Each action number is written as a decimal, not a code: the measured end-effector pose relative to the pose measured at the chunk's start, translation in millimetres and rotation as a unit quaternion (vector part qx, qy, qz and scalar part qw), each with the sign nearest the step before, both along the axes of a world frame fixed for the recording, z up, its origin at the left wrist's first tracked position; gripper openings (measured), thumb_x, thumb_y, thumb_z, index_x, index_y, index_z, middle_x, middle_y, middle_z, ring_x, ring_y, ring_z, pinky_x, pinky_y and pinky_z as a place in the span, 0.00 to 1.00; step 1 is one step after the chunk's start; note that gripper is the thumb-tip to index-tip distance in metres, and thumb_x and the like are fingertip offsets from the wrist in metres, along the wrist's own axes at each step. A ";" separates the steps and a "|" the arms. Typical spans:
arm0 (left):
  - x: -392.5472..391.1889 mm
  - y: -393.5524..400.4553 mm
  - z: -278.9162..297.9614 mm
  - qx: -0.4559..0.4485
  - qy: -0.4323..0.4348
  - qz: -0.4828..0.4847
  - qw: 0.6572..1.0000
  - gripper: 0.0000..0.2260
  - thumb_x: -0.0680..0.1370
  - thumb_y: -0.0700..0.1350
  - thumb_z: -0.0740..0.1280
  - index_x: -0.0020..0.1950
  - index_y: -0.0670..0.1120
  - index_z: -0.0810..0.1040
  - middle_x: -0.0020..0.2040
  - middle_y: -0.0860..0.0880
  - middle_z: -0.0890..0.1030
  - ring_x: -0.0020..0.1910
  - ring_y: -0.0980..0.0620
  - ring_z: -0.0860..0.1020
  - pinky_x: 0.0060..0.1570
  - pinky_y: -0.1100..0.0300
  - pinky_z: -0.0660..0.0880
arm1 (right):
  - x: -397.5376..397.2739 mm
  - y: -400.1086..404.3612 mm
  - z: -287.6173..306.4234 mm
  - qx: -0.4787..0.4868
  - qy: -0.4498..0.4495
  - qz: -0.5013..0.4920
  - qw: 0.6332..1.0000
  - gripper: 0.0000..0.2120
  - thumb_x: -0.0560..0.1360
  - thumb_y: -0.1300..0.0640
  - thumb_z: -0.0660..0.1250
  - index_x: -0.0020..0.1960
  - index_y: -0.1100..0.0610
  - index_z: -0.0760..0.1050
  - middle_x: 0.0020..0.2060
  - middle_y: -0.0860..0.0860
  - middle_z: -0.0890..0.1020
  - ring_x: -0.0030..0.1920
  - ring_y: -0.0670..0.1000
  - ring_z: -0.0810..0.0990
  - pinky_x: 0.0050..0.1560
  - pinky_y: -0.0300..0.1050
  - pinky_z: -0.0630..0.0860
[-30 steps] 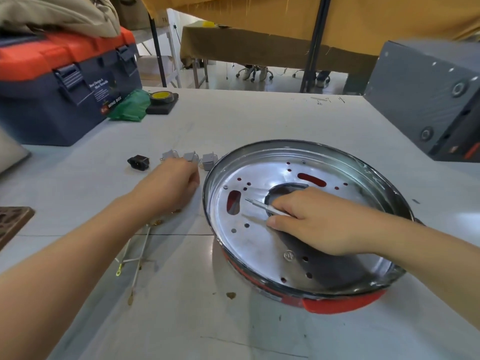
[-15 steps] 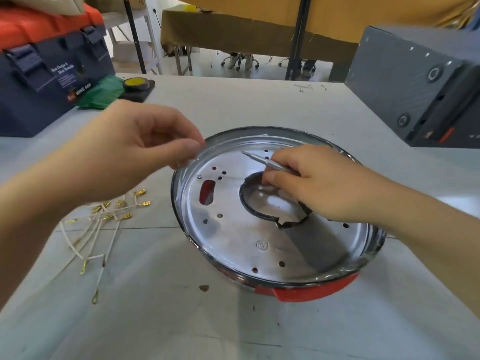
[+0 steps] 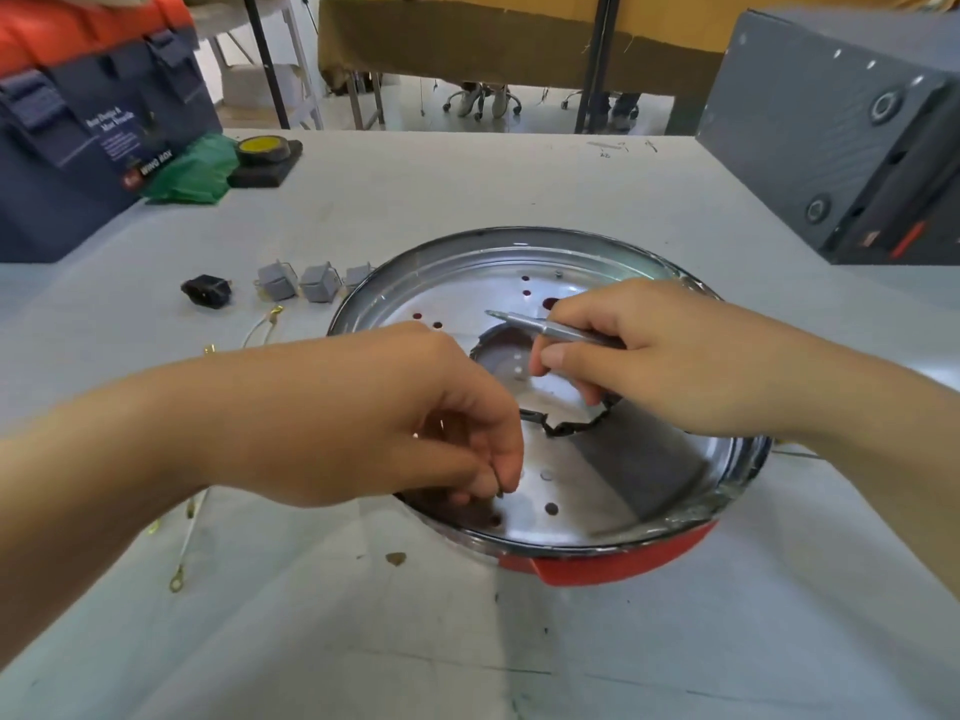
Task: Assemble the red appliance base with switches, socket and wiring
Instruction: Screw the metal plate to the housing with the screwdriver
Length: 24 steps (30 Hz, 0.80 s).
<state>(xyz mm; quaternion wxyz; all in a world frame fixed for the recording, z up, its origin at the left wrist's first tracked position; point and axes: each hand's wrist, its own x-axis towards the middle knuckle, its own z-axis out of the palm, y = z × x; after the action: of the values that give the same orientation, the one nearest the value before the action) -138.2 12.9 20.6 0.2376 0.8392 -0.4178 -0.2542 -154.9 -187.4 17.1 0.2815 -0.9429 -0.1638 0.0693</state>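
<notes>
The red appliance base lies on the table with its shiny perforated metal plate facing up. My left hand reaches over the plate's near-left part and pinches a small dark thing at a hole; what it is I cannot tell. My right hand holds a silver screwdriver above the plate's centre opening, tip pointing left. Behind the base's left rim sit a black socket and grey switches. White wires with brass terminals lie at the left, partly under my left arm.
A navy and orange toolbox stands at the back left, with a green bag and a yellow-topped tape roll beside it. A grey machine housing fills the back right corner.
My left hand left the switches, lifted, and came down onto the plate's near-left part, fingertips pinched. My right hand rose slightly with the screwdriver. The view shifted.
</notes>
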 end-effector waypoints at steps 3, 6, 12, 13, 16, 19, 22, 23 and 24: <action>-0.4 -0.8 -1.8 0.009 -0.003 -0.009 1.000 0.04 0.73 0.47 0.70 0.43 0.57 0.80 0.40 0.56 0.82 0.39 0.54 0.78 0.43 0.57 0.75 | -1.2 1.0 -0.7 -0.005 0.005 0.009 1.000 0.17 0.79 0.53 0.61 0.31 0.48 0.69 0.22 0.37 0.74 0.27 0.34 0.74 0.32 0.26 0.67; 1.0 -1.1 -2.5 0.025 0.008 -0.018 0.999 0.03 0.73 0.47 0.70 0.43 0.56 0.81 0.39 0.55 0.82 0.38 0.54 0.78 0.43 0.56 0.75 | -1.1 1.0 -2.4 0.000 0.005 0.009 1.000 0.17 0.79 0.54 0.62 0.31 0.48 0.69 0.21 0.37 0.74 0.26 0.34 0.73 0.32 0.25 0.66; 2.6 -1.6 -2.0 0.041 0.016 -0.032 0.999 0.02 0.73 0.48 0.71 0.43 0.56 0.81 0.39 0.56 0.81 0.38 0.56 0.79 0.43 0.58 0.76 | -1.5 0.9 -5.2 0.011 0.004 0.008 1.000 0.18 0.79 0.54 0.62 0.31 0.48 0.69 0.21 0.36 0.74 0.26 0.34 0.73 0.31 0.25 0.66; 2.3 -2.0 -2.3 0.041 0.015 -0.032 0.999 0.03 0.72 0.48 0.71 0.43 0.56 0.81 0.39 0.56 0.82 0.38 0.56 0.79 0.43 0.58 0.76 | -1.8 0.7 -5.2 0.013 0.005 0.007 1.000 0.18 0.79 0.54 0.62 0.31 0.48 0.69 0.21 0.37 0.74 0.26 0.34 0.73 0.31 0.25 0.66; 2.3 -3.7 -3.4 0.048 0.002 -0.030 0.998 0.03 0.72 0.49 0.71 0.44 0.57 0.81 0.38 0.57 0.82 0.38 0.57 0.79 0.42 0.60 0.76 | -2.0 0.3 -5.3 0.020 0.003 0.004 1.000 0.17 0.79 0.54 0.62 0.31 0.48 0.69 0.21 0.38 0.74 0.25 0.36 0.72 0.31 0.26 0.66; 2.1 -5.6 -2.5 0.052 -0.002 -0.027 0.998 0.03 0.71 0.49 0.72 0.43 0.57 0.81 0.37 0.57 0.82 0.37 0.58 0.79 0.40 0.64 0.75 | -2.3 0.3 -5.5 0.027 -0.001 0.004 1.000 0.17 0.79 0.53 0.62 0.30 0.48 0.70 0.23 0.39 0.75 0.26 0.38 0.72 0.31 0.27 0.67; 1.2 -5.7 -0.9 0.056 0.002 -0.021 0.998 0.02 0.71 0.50 0.72 0.42 0.57 0.81 0.37 0.58 0.81 0.36 0.59 0.79 0.38 0.66 0.75 | -4.1 1.2 -4.1 0.033 0.002 0.004 0.999 0.18 0.79 0.53 0.62 0.30 0.48 0.70 0.24 0.39 0.75 0.26 0.38 0.71 0.31 0.27 0.66; 0.8 -5.9 -0.3 0.058 0.000 -0.021 0.998 0.02 0.71 0.50 0.72 0.41 0.57 0.81 0.36 0.58 0.81 0.36 0.59 0.79 0.37 0.68 0.74 | -4.8 1.6 -3.6 0.033 0.002 0.004 0.999 0.17 0.79 0.53 0.62 0.30 0.48 0.70 0.24 0.39 0.75 0.25 0.38 0.71 0.31 0.27 0.66; 0.5 -6.4 0.3 0.061 -0.003 -0.022 0.998 0.02 0.71 0.50 0.72 0.41 0.57 0.81 0.36 0.58 0.81 0.36 0.60 0.79 0.36 0.70 0.72 | -5.7 2.2 -3.1 0.033 0.003 0.004 0.999 0.17 0.79 0.53 0.62 0.30 0.47 0.70 0.24 0.39 0.75 0.26 0.38 0.71 0.31 0.27 0.66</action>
<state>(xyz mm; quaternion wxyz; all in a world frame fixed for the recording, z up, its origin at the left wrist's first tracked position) -137.7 6.5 21.0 0.1793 0.8436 -0.4204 -0.2818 -160.6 -185.2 14.0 0.3127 -0.9322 -0.1691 0.0675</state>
